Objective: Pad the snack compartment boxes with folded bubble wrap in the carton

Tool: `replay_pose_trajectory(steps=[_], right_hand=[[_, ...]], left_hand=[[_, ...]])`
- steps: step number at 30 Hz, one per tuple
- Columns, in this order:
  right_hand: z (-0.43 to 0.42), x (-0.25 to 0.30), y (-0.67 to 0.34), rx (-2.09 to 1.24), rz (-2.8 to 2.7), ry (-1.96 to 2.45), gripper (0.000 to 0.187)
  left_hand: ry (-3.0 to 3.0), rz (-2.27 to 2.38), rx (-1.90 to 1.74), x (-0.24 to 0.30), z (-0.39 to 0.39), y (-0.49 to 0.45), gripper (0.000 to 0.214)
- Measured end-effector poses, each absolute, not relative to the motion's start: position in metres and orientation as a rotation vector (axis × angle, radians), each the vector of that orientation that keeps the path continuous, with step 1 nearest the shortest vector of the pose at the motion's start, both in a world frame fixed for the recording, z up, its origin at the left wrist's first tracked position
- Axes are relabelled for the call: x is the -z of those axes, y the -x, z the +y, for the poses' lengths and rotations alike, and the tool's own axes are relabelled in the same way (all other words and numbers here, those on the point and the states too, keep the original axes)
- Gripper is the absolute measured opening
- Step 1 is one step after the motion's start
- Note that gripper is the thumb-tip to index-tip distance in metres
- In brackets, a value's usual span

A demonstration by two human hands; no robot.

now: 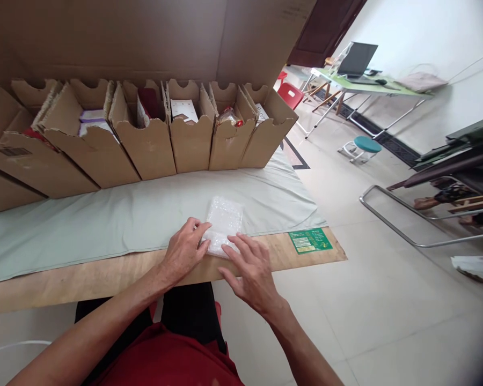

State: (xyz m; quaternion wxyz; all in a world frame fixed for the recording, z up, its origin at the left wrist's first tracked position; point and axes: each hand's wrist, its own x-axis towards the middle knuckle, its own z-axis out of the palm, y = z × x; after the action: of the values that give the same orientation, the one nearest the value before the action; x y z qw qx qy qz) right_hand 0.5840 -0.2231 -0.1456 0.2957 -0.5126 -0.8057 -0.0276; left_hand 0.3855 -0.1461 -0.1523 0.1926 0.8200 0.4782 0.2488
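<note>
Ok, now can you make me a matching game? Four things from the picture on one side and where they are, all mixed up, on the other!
Things
1. Bubble wrap
2. Laptop
3. Round stool
4. Green label

Places
A. Standing on the floor
B. On bare wood
C. Touched by the left hand and right hand
D. On the folding table

Pairs: 1-C, 2-D, 3-A, 4-B
</note>
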Motion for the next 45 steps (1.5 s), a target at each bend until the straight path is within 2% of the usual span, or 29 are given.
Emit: replay_pose_trajectory(steps=[4,8,10,14,19,22,25,28,31,34,36,39,41,45], right_hand=[[-0.213,0.145,-0.588,-0.121,-2.171,1.35,0.025],[-0.205,0.141,-0.593,-0.465,-2.035,1.425,0.025],[-0.203,0.139,-0.592,-0.411,-1.986,1.48,0.027],[-0.204,0.14,-0.587,-0.01,-2.006,1.483,0.027],[-0.198,0.148,-0.585,-0.083,-2.179,1.461,0.03],[-0.193,0.149,-0.585,-0.289,-1.873,1.498,0.026],[-0.197,0.144,-0.578,-0.712,-1.541,1.458,0.026],[-0.204,0.139,-0.575,-1.123,-1.381,1.34,0.029],[-0.205,0.134,-0.582,-1.075,-1.396,1.336,0.036],[-0.197,0.124,-0.592,-1.119,-1.456,1.242,0.056],[-0.19,0.116,-0.593,-1.204,-1.519,1.144,0.05],[-0.181,0.108,-0.587,-1.042,-1.517,1.162,0.024],[-0.175,0.107,-0.583,-0.965,-1.463,1.209,0.026],[-0.165,0.109,-0.587,-1.105,-1.469,1.193,0.033]], left_hand=[[-2.444,1.126,-0.869,0.149,-0.155,-0.374,0.023],[-2.397,0.918,-0.744,0.14,-0.157,-0.364,0.025],[-2.292,1.023,-0.652,0.136,-0.151,-0.368,0.027],[-2.128,1.299,-0.587,0.134,-0.131,-0.386,0.033],[-1.952,1.433,-0.747,0.136,-0.131,-0.394,0.04],[-1.516,1.345,-0.855,0.135,-0.148,-0.389,0.057],[-1.056,1.167,-0.873,0.133,-0.163,-0.388,0.082],[-0.865,1.077,-0.896,0.127,-0.169,-0.391,0.093],[-0.93,1.09,-0.89,0.121,-0.17,-0.393,0.094],[-1.114,1.067,-0.789,0.115,-0.173,-0.395,0.093],[-1.168,1.022,-0.724,0.114,-0.175,-0.397,0.093],[-1.099,0.969,-0.753,0.115,-0.173,-0.398,0.1],[-1.0,0.951,-0.775,0.119,-0.169,-0.398,0.107],[-0.87,1.036,-0.755,0.126,-0.163,-0.394,0.107]])
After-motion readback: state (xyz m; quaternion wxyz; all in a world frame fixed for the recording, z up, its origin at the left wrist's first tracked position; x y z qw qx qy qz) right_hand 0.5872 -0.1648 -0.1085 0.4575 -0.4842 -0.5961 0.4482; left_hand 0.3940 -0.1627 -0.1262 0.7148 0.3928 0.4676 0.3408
